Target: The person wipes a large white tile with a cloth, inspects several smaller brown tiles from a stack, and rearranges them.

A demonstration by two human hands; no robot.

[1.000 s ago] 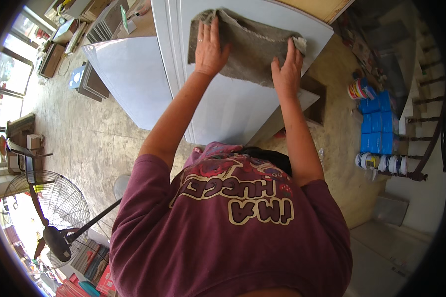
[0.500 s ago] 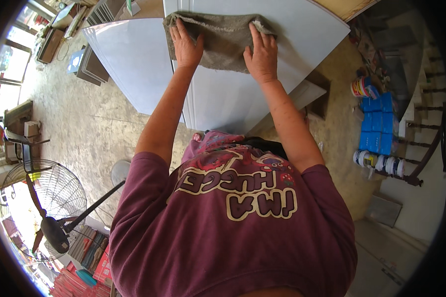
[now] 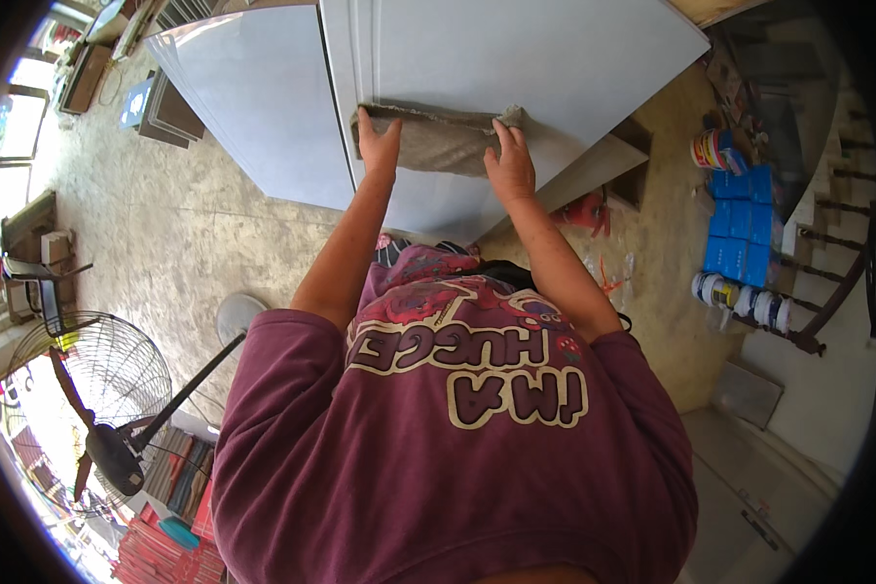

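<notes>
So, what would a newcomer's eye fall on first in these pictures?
Probably the purple shirt, filling the lower middle. Above, the left grip and right grip rest on a grey-brown cloth against a pale panel. A black fan stands at lower left, and blue boxes are stacked at right.

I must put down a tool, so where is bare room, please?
Bare: floor between the left pale panel and the fan, and the right panel beyond the cloth. Crowded: around the blue boxes, and where the left hand and right hand touch that cloth.
</notes>
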